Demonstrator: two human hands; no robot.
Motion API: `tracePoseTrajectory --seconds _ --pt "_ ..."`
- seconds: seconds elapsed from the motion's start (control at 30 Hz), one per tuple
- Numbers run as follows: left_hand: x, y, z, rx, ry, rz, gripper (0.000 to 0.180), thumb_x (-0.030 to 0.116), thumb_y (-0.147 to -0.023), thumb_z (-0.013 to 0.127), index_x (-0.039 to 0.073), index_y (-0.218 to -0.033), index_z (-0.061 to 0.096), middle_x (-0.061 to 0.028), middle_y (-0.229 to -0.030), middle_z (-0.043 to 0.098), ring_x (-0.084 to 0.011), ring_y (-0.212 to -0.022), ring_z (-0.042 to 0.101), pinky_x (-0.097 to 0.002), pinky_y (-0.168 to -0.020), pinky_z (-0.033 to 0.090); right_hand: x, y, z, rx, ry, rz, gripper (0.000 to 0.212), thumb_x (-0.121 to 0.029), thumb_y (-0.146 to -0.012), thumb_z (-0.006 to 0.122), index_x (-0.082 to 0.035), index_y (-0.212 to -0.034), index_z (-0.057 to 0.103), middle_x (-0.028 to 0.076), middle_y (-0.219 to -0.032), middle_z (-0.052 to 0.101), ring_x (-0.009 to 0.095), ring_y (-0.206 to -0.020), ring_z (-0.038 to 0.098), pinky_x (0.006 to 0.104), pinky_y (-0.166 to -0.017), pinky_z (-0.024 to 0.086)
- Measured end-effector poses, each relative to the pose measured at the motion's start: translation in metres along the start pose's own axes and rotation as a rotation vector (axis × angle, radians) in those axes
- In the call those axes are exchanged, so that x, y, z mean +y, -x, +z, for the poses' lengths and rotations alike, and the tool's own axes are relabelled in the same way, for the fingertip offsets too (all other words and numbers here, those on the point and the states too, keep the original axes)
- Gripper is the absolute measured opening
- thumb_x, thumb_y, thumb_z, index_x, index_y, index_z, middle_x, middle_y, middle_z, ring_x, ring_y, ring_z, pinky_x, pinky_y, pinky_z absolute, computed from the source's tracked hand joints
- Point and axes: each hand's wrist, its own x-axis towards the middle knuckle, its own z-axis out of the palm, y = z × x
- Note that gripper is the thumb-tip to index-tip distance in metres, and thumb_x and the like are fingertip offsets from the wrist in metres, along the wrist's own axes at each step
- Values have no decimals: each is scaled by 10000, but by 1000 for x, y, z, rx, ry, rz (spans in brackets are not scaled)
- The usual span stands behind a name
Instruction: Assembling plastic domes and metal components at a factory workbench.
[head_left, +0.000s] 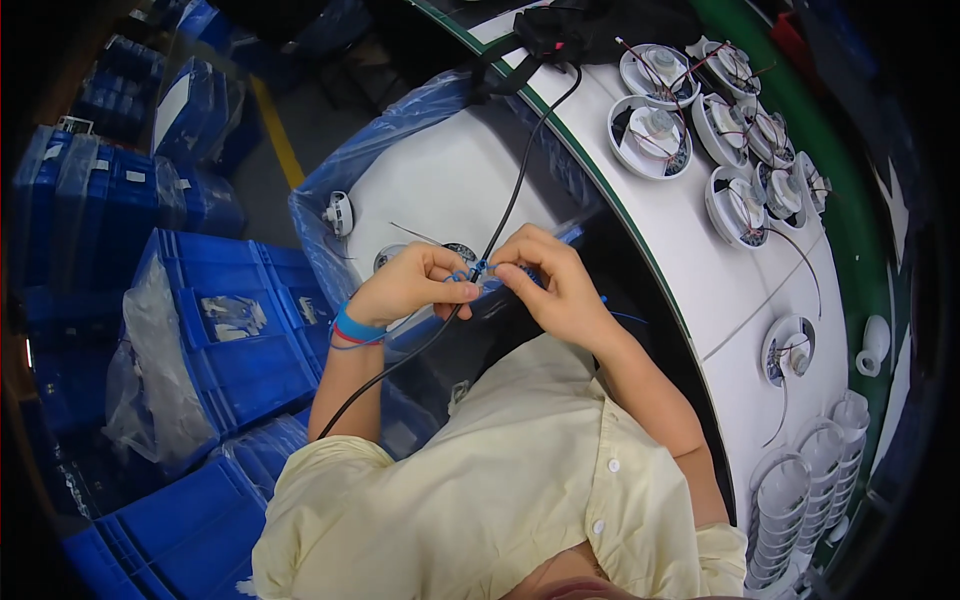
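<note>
Pinching the small, thin blue piece (481,267) takes both of your bare hands: your left hand (408,284) is curled closed with its thumb and finger on one side, and your right hand (556,285) nips the other side. The piece sits between your fingertips, out in front of you. I think soft, steady pinches would work best. A long, round black cable (521,180) runs right by your fingertips; I can't tell if the blue piece goes around it, so try not to let it snag. Just past your hands is a big white bin lined with shiny blue plastic (395,140), with a small, round white part (340,213) near its left side. On your right, round white bowl-like parts (648,140) sit on a smooth white table (680,240). Far to the left, blue plastic boxes (110,195) wear white labels (135,177), too small to read.
</note>
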Motion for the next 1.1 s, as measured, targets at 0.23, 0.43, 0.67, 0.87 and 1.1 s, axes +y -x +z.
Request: tracePoseTrajectory --seconds 0.23,0.43,0.67,0.87,1.1 --pt "0 3 20 91 83 35 137 94 -829 741 -4 -877 657 -56 -742 684 -113 -639 664 -198 -538 470 0 8 -17 -307 -12 -56 93 20 -880 567 5 -928 644 89 -859 604 230 -783 594 296 -688 474" --pt "6 5 27 64 20 93 127 93 -836 741 11 -888 660 -24 -735 661 -106 -667 667 -197 -577 486 2 2 -15 -239 -327 535 197 -198 -941 622 -16 -971 691 -20 -702 543 64 -636 478 207 -568 361" --pt "7 2 23 12 72 77 180 132 -864 719 -18 -956 682 -56 -785 691 -116 -660 669 -217 -601 507 16 3 -13 -191 -541 533 202 -168 -933 648 -13 -1055 688 -17 -721 592 43 -625 490 185 -564 376" --pt "-8 -7 25 -46 355 108 225 182 -917 669 -30 -993 671 -77 -786 696 -135 -649 673 -245 -587 525 34 3 5 -12 -830 395 124 -33 -920 612 18 -1017 670 38 -882 638 93 -725 563 230 -670 470" --pt "-38 -22 61 8 732 359 366 325 -1022 449 17 -919 617 -81 -591 600 -206 -553 639 -259 -496 491 38 -1 10 44 -981 360 135 12 -896 619 39 -1017 673 57 -965 631 117 -813 587 263 -737 501"
